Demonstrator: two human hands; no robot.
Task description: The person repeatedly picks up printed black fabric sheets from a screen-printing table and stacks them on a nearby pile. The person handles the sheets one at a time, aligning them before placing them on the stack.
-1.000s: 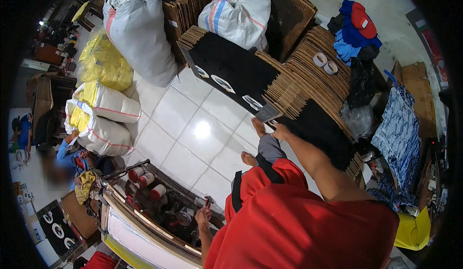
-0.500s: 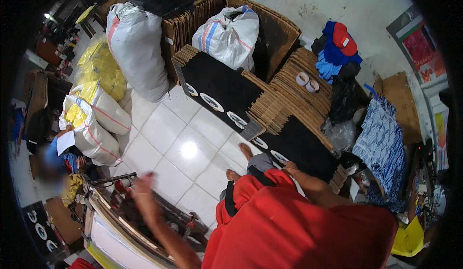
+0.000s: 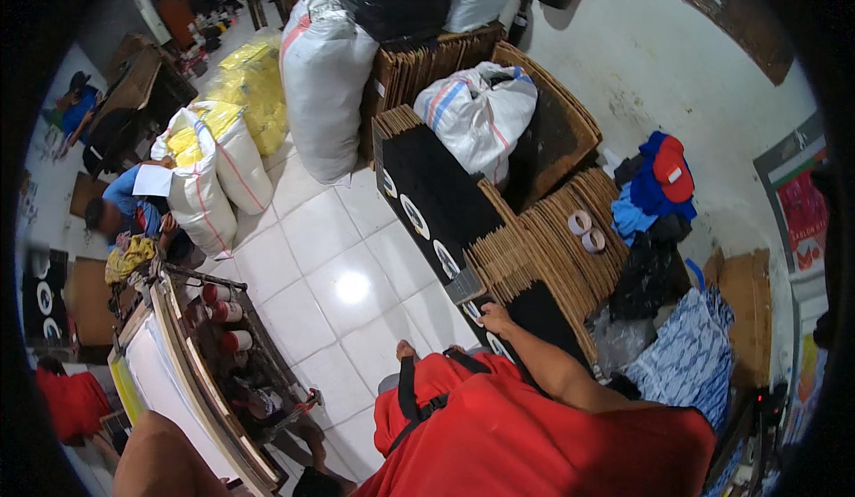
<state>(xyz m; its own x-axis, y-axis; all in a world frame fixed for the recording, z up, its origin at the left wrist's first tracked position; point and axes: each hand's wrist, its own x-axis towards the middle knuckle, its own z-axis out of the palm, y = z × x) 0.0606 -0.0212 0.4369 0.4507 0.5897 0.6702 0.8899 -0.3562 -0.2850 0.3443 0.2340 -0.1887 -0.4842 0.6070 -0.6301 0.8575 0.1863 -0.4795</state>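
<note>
My right hand (image 3: 494, 317) reaches forward to the long row of stacked boards, its fingers bent at the edge of a black panel (image 3: 531, 319) with white oval prints on its side. The fingers look closed on that edge, though the fingertips are partly hidden. Farther along the same row lies another black stretch (image 3: 432, 172) with oval prints, and bare brown board ends (image 3: 508, 248) stand between the two. Of my left arm (image 3: 169, 457) only a part shows at the lower left, beside a table with a white top; the hand is out of the picture.
Two tape rolls (image 3: 580, 223) lie on brown boards (image 3: 561, 216). White sacks (image 3: 325, 87) stand beyond the tiled floor (image 3: 329, 230). A rack with red-and-white cans (image 3: 236, 341) adjoins the white-topped table (image 3: 169, 381) at left. A co-worker in blue (image 3: 125, 190) bends near the yellow-filled sacks.
My view has turned left and up. My right hand has moved forward along the row to the panel's edge. My left hand has swung back from over the rack and out of view.
</note>
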